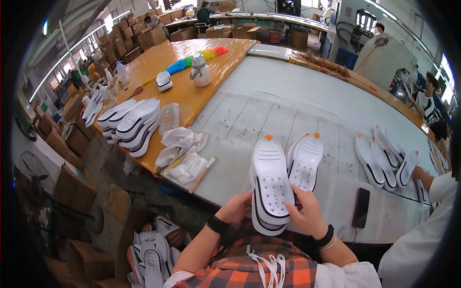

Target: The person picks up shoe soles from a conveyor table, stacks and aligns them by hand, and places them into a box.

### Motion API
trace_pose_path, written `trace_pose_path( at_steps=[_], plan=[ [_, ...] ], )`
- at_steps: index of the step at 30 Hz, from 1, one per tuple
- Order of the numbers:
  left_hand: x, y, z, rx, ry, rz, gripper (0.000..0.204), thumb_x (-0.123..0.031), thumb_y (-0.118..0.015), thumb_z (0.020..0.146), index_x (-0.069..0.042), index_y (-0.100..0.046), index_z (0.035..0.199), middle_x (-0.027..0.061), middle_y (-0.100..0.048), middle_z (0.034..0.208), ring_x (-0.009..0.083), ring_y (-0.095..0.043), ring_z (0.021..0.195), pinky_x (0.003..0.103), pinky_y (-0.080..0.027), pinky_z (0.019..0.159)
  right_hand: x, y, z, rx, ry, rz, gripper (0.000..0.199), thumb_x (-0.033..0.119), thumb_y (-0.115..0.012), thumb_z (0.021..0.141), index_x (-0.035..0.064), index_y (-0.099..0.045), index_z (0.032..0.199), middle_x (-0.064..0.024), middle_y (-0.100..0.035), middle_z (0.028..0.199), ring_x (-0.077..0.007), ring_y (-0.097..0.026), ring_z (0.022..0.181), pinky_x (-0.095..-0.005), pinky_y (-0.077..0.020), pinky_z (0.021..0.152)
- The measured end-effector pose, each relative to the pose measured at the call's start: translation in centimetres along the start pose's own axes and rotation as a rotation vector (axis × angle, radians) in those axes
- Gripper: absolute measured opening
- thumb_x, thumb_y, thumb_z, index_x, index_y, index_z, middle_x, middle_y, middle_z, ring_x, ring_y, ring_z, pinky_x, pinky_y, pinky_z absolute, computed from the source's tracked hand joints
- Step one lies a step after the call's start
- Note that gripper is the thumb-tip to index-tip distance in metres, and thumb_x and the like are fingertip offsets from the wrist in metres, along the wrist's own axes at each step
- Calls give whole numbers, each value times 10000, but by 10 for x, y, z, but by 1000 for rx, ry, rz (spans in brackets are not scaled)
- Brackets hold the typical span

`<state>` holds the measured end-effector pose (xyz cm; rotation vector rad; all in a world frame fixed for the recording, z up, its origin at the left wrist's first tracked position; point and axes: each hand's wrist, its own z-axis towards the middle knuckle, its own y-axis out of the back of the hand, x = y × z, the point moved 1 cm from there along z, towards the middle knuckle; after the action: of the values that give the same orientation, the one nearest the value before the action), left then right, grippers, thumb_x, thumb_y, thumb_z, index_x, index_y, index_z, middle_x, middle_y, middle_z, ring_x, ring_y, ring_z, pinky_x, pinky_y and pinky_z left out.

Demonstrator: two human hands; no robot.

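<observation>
A small stack of white shoe soles (272,177) with black edge stripes is upright between my hands at the table's near edge. An orange tip marks the top sole, and round holes dot its heel half. My left hand (237,208) closes on the stack's left side, its fingertips partly hidden behind it. On the right side, my right hand (306,212) grips the same stack, thumb toward the front. Just behind and to the right, another pair of soles (306,163) with orange tips lies on the table, partly covered by the held stack.
Several soles (370,161) lie at the right, near a co-worker's arm (423,177). A phone (361,208) with a cable sits near the front edge. Left are a brush (202,174), white cloths (178,146), stacked soles (139,120) and a flask (200,72). A box of soles (152,261) stands below.
</observation>
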<state>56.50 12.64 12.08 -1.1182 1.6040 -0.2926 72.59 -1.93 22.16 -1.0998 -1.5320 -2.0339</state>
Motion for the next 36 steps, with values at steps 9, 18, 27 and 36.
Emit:
trace_pose_path(
  at_steps=[9, 18, 27, 36],
  plan=[
    [15, -6, -11, 110, -125, -195, 571, -211, -553, 830, -39, -250, 1283, 97, -433, 1206, 191, -435, 1110, 352, -393, 917, -23, 11, 2, 168, -237, 1047, 689, -6, -548, 599, -69, -368, 1261, -130, -515, 1177, -180, -506, 1070, -291, -379, 930],
    [-26, -26, -70, 58, -542, 680, 1135, -157, -784, 608, -79, 44, 1381, 123, -231, 1338, 245, -246, 1247, 347, -202, 1039, -35, -29, -11, 361, -483, 1261, 424, -6, -462, 811, -30, -404, 1231, -97, -526, 1138, -181, -512, 1037, -320, -390, 918],
    [2, -26, -112, -46, -685, 1049, 1039, -247, -791, 613, 6, -114, 1359, 178, -183, 1319, 286, -248, 1234, 353, -245, 1013, -51, -52, -32, 474, -406, 1130, 312, 104, -472, 890, -2, -470, 1184, -61, -552, 1090, -138, -533, 983, -299, -435, 847],
    [-42, -12, -89, 1, -464, 427, 1057, -188, -759, 644, -22, -10, 1371, 138, -362, 1234, 238, -369, 1152, 332, -309, 963, 1, -48, 1, 254, -319, 888, 328, 81, -457, 869, -45, -464, 1172, -59, -553, 1059, -119, -514, 957, -254, -419, 834]
  ],
)
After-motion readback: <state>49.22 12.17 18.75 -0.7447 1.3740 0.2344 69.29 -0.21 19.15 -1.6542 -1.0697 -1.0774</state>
